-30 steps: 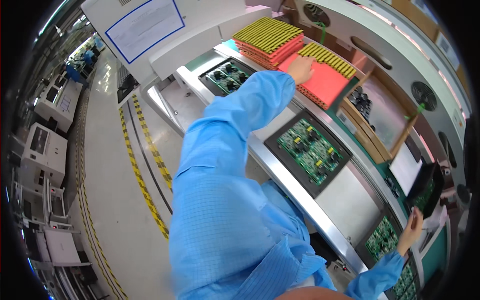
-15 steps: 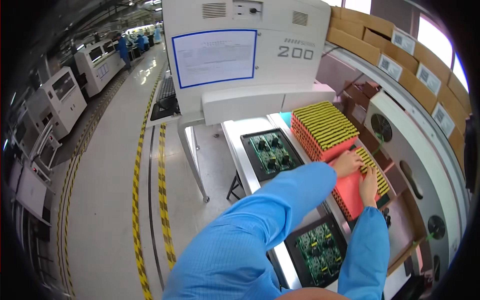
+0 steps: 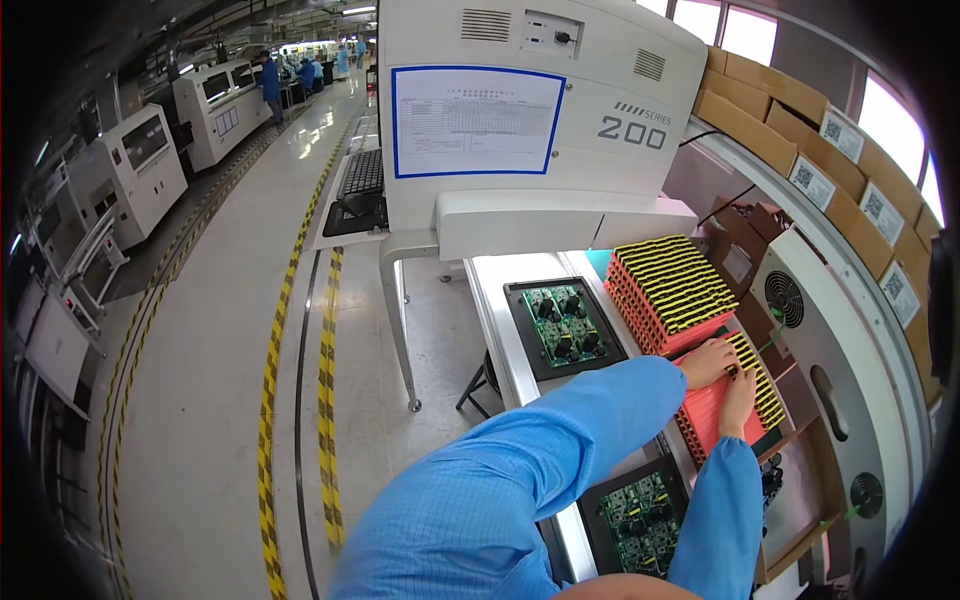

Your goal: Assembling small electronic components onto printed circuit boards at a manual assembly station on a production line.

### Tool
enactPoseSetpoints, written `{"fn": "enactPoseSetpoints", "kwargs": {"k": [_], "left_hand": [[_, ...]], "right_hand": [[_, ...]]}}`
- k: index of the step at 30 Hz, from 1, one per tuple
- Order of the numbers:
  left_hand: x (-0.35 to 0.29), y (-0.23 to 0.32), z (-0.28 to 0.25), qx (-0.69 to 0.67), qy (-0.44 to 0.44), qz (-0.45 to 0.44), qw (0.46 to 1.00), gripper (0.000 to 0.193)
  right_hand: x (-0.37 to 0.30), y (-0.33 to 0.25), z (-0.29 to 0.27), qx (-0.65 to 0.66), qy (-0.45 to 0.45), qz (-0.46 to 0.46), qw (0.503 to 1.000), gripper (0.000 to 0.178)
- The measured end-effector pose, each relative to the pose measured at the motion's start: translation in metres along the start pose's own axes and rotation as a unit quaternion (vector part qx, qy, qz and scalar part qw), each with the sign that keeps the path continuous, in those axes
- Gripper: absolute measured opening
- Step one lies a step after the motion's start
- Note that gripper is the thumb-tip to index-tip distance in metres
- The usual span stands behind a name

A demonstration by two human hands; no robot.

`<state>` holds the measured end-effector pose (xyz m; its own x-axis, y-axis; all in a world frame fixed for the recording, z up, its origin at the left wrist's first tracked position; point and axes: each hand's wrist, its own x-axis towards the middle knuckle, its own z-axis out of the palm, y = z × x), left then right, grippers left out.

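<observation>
Both hands work over a red tray (image 3: pixel 704 412) at the right, partly filled with yellow-and-black striped rows of small parts (image 3: pixel 762 393). My left hand (image 3: pixel 709 362) reaches across from the left, its fingers bent together at the inner edge of these rows. Close beside it, my right hand (image 3: pixel 737 404) points away from me, thumb and fingers drawn together at the same edge. Whatever the fingertips pinch is hidden or too small to name. Just beyond stands a taller stack of red trays (image 3: pixel 655 300), its top covered with yellow-and-black rows.
Green circuit boards sit in a far black carrier (image 3: pixel 520 300) and a near black carrier (image 3: pixel 592 520) on the bench. A large white machine (image 3: pixel 600 60) stands ahead. Cardboard boxes (image 3: pixel 745 125) line the upper right, above a panel with fans (image 3: pixel 785 297). Distant workers stand far left.
The view has shifted, so the scene sits farther right and lower. Both hands stay at the tray's striped rows, their fingertips now closer together.
</observation>
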<state>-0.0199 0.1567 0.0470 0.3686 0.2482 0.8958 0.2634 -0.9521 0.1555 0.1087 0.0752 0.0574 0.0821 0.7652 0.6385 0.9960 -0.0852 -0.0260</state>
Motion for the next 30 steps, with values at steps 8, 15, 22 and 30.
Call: {"fn": "enactPoseSetpoints", "kwargs": {"k": [8, 15, 22, 30], "left_hand": [[0.007, 0.015, -0.001, -0.052, 0.023, -0.029, 0.998, 0.017], [0.004, 0.007, -0.009, -0.074, -0.032, 0.030, 0.996, 0.017], [0.007, 0.003, -0.020, -0.085, -0.055, 0.015, 0.995, 0.019], [0.048, 0.142, -0.051, -0.274, 0.040, -0.124, 0.953, 0.028]], "right_hand": [[-0.001, 0.014, -0.012, 0.106, 0.009, 0.044, 0.993, 0.019], [-0.057, 0.007, -0.142, 0.226, 0.039, -0.056, 0.972, 0.026], [-0.212, 0.072, -0.294, 0.248, 0.045, 0.011, 0.968, 0.028], [-0.435, 0.271, -0.395, 0.088, 0.090, 0.391, 0.912, 0.034]]}}
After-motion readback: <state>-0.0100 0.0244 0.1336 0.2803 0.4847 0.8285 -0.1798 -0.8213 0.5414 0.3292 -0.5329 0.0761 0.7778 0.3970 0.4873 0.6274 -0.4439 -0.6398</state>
